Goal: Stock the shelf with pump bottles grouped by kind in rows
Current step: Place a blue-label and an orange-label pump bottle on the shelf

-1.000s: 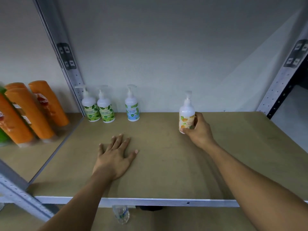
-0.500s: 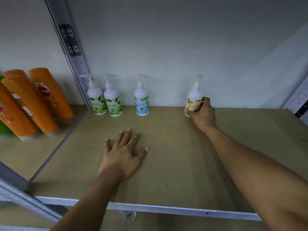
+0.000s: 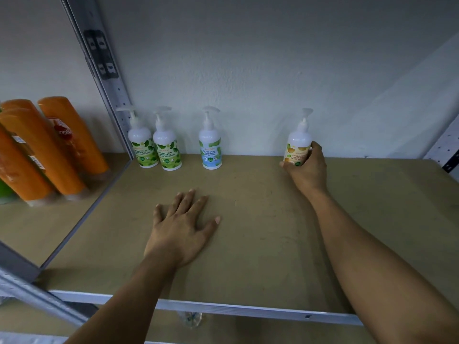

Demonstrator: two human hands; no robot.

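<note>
Against the back wall of the brown shelf board (image 3: 260, 219), my right hand (image 3: 306, 170) grips an orange-label pump bottle (image 3: 298, 142) around its lower half; the bottle stands upright. My left hand (image 3: 181, 227) lies flat on the board, fingers spread, holding nothing. Two green-label pump bottles (image 3: 142, 145) (image 3: 167, 147) stand side by side at the back left. A blue-label pump bottle (image 3: 210, 145) stands alone to their right, apart from them and from the orange-label one.
A grey metal upright (image 3: 109, 78) divides this bay from the left bay, where several orange bottles (image 3: 49, 150) lean. The shelf's metal front rail (image 3: 223, 307) runs below my arms. Another upright (image 3: 444, 145) stands at the far right.
My right hand has carried the orange-label bottle from the middle of the board back to the wall. My left hand has stayed flat on the board.
</note>
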